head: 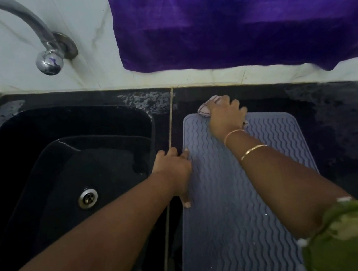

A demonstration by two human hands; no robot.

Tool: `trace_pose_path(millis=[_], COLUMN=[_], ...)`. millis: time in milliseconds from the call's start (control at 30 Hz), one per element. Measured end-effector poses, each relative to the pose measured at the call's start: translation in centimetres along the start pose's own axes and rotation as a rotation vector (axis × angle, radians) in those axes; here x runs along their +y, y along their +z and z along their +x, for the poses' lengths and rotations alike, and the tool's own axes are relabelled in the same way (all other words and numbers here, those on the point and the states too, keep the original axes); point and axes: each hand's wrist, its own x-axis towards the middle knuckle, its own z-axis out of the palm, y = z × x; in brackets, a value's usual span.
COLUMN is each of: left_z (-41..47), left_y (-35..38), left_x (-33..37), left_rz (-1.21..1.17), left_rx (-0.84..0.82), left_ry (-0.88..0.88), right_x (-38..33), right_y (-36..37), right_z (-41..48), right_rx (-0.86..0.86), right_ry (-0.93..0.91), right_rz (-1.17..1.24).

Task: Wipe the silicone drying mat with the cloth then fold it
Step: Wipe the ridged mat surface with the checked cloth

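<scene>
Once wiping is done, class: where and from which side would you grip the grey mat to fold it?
Probably pinch the mat by its right long edge, from the right: it lies flat, that edge is free, while the left hand presses the left edge and the right hand holds the cloth at the far end.

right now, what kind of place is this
Most likely a home kitchen: a black sink with a drain, a chrome tap on the white wall, and a ribbed drying mat on the dark counter, which the right hand wipes with a cloth.
</scene>
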Motion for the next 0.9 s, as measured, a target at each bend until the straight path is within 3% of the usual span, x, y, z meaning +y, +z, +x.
trace_pose_path(millis=[167, 300, 433, 567, 700, 800, 900], left_z=[-0.3, -0.5, -0.9, -1.8, -2.6, -2.8, -2.9], left_y=[0.6, 0.7, 1.1, 2.1, 3.1, 3.3, 3.4], left_x=[0.2, 0.4, 0.6, 0.6, 1.4, 2.1, 2.2], left_rz=[-0.063, -0.057, -0.08, -0.215, -0.324, -0.317, -0.346], left_rx=[0.005, 0.01, 0.031, 0.118, 0.18, 0.186, 0.191], left_ry=[-0.059, -0.083, -0.145, -0.238, -0.429, -0.501, -0.532], right_x=[-1.6, -0.9, -2.2, -1.5, -0.6, -0.7, -1.4], right_y=[2.1, 1.6, 0.3, 0.9, 2.2, 1.8, 0.9], right_z=[-6.6, -3.5, -1.0, -5.9, -10.1, -6.3, -2.6], right_rx=[0.052, 0.104, 0.039, -0.003, 0.068, 0.127, 0.072], right_ry=[-0.403, -0.435, -0.331, -0.399, -0.488, -0.482, -0.417], right_rz=[0.084, 0.001, 0.074, 0.158, 0.165, 0.088, 0.044])
